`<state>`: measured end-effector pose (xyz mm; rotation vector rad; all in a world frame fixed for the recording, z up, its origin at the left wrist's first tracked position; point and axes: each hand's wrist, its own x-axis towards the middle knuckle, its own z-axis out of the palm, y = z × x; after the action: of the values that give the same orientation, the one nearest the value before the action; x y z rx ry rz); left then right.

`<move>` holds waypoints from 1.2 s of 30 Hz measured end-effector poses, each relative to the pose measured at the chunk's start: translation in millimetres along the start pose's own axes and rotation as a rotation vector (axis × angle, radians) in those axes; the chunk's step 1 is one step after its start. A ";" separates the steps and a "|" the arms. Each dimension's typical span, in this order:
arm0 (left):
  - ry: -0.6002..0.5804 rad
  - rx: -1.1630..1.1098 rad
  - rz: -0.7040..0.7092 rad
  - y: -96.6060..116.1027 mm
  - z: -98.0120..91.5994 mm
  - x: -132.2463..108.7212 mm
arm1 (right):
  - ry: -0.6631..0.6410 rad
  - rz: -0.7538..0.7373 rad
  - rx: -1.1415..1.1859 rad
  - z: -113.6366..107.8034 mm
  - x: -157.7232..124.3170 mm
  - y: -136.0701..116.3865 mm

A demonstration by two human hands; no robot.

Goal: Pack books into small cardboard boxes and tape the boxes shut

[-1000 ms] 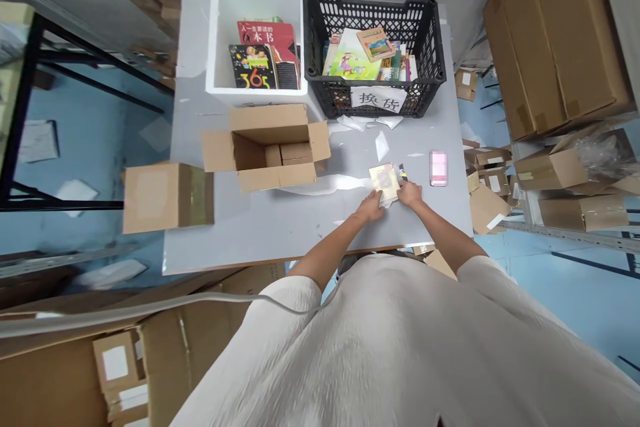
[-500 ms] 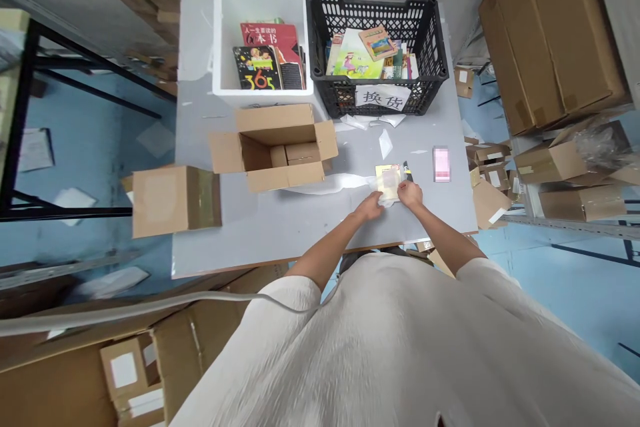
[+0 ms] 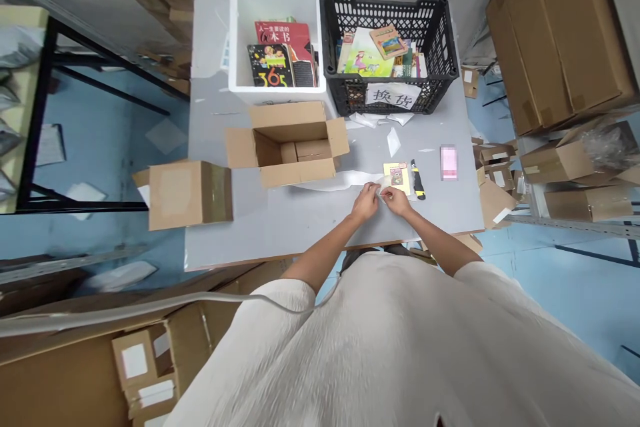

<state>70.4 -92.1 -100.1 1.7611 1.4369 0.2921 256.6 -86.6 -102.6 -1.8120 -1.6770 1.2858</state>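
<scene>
My left hand point(image 3: 367, 201) and my right hand point(image 3: 396, 201) are close together near the table's front edge, both pinching a thin, whitish translucent wrapping point(image 3: 384, 183). Just beyond my right hand lies a small yellow book point(image 3: 400, 177) with a picture on its cover; its lower left part is hidden by the wrapping and the hand. To the book's right is a black and yellow utility knife point(image 3: 418, 181), lying flat and touched by neither hand. A long strip of white film point(image 3: 340, 181) stretches leftward from the hands, in front of the open cardboard box point(image 3: 296, 173).
At the table's back stand a white foam box point(image 3: 235, 33) and a black plastic crate point(image 3: 327, 73), both with books inside. A closed carton point(image 3: 175, 197) juts over the left edge. A phone point(image 3: 449, 163) lies at the right. Scraps of white paper point(image 3: 393, 142) lie before the crate.
My right hand has moved left from the book's right side to meet my left hand at the wrapping. The book's cover and the knife now show more fully. The whole view has shifted slightly.
</scene>
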 end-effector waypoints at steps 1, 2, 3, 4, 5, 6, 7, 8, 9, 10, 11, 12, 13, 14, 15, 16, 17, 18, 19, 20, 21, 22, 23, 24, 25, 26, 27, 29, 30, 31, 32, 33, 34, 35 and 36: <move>-0.019 -0.001 -0.011 -1.9 0.2 -1.1 | -0.014 -0.012 0.030 3.9 -1.0 1.6; -0.036 -0.002 -0.017 -3.7 0.5 -2.1 | -0.029 -0.019 0.055 7.2 -1.8 3.2; -0.049 -0.001 -0.019 -5.1 0.9 -2.9 | -0.044 -0.024 0.073 9.7 -2.4 4.8; -0.061 0.003 -0.023 -5.9 1.4 -3.5 | -0.060 -0.024 0.083 11.3 -2.9 6.5; -0.071 0.014 -0.034 -6.1 1.7 -3.7 | -0.074 -0.021 0.088 11.9 -3.4 8.3; -0.076 0.031 -0.051 -5.7 2.0 -3.6 | -0.085 -0.016 0.091 11.6 -3.9 10.2; -0.076 0.051 -0.074 -4.7 2.1 -3.1 | -0.089 -0.011 0.092 10.1 -4.5 12.3; -0.074 0.071 -0.097 -3.3 2.1 -2.3 | -0.085 -0.003 0.092 7.6 -5.3 14.7; -0.069 0.087 -0.118 -1.8 1.8 -1.2 | -0.063 0.005 0.087 3.9 -6.1 17.4; -0.063 0.097 -0.138 -0.3 1.4 -0.1 | -0.020 0.013 0.073 -0.8 -7.0 20.3; -0.054 0.102 -0.159 0.9 0.7 0.9 | 0.040 0.020 0.046 -6.2 -7.8 23.5; -0.045 0.105 -0.179 1.7 -0.1 1.6 | 0.106 0.028 0.008 -12.1 -8.5 26.7; -0.030 0.108 -0.194 1.9 -0.9 2.1 | 0.167 0.037 -0.035 -17.9 -9.1 29.9; -0.008 0.114 -0.202 1.5 -1.9 2.2 | 0.208 0.049 -0.077 -23.2 -9.4 32.7; 0.016 0.122 -0.203 0.7 -2.8 2.0 | 0.220 0.063 -0.114 -27.6 -9.6 35.0; 0.037 0.130 -0.195 -0.6 -3.6 1.6 | 0.205 0.080 -0.140 -30.5 -9.5 36.6; 0.052 0.139 -0.178 -2.0 -4.1 1.2 | 0.169 0.097 -0.157 -31.7 -9.3 37.2; 0.059 0.144 -0.155 -3.4 -4.3 0.8 | 0.122 0.112 -0.166 -31.1 -8.8 36.9; 0.059 0.146 -0.128 -4.5 -4.0 0.7 | 0.071 0.116 -0.171 -28.9 -8.2 35.6; 0.053 0.146 -0.098 -5.3 -3.1 0.7 | 0.024 0.109 -0.174 -25.2 -7.5 33.5; 0.043 0.148 -0.069 -5.6 -1.6 1.1 | -0.020 0.093 -0.176 -20.4 -6.6 30.7; 0.027 0.151 -0.041 -5.3 0.5 1.8 | -0.055 0.070 -0.179 -15.2 -5.7 27.5; 0.006 0.155 -0.017 -4.6 3.0 2.7 | -0.081 0.050 -0.184 -10.0 -4.8 24.2; -0.020 0.160 0.000 -3.5 5.9 3.7 | -0.100 0.037 -0.189 -5.5 -4.0 21.2; -0.051 0.167 0.013 -2.3 8.9 4.8 | -0.109 0.036 -0.194 -2.1 -3.2 18.7; -0.082 0.174 0.020 -1.0 11.8 5.9 | -0.108 0.047 -0.199 -0.3 -2.6 17.1; -0.116 0.184 0.023 0.2 14.4 6.9 | -0.101 0.068 -0.207 -0.4 -2.1 16.3; -0.184 0.209 0.016 2.1 18.6 8.9 | -0.068 0.122 -0.240 -6.3 -1.3 17.9; -0.211 0.220 0.009 2.9 20.2 9.9 | -0.041 0.151 -0.269 -11.6 -0.9 19.9; -0.228 0.226 0.002 3.6 21.8 10.8 | -0.008 0.180 -0.306 -18.0 -0.1 22.5; -0.234 0.227 -0.007 4.3 23.3 11.7 | 0.028 0.209 -0.347 -24.9 1.2 25.4; -0.230 0.224 -0.018 5.2 24.9 12.6 | 0.067 0.238 -0.387 -31.7 3.2 28.2; -0.220 0.221 -0.030 6.3 26.6 13.4 | 0.101 0.262 -0.421 -37.8 5.9 30.8; -0.209 0.220 -0.043 7.6 28.4 14.2 | 0.126 0.285 -0.447 -43.0 9.3 32.9; -0.202 0.222 -0.056 9.1 30.2 15.0 | 0.141 0.302 -0.462 -46.9 13.2 34.4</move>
<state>100.8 -92.2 -117.4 1.8630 1.4116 -0.0769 312.8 -67.9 -109.4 -2.4374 -1.7768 0.8906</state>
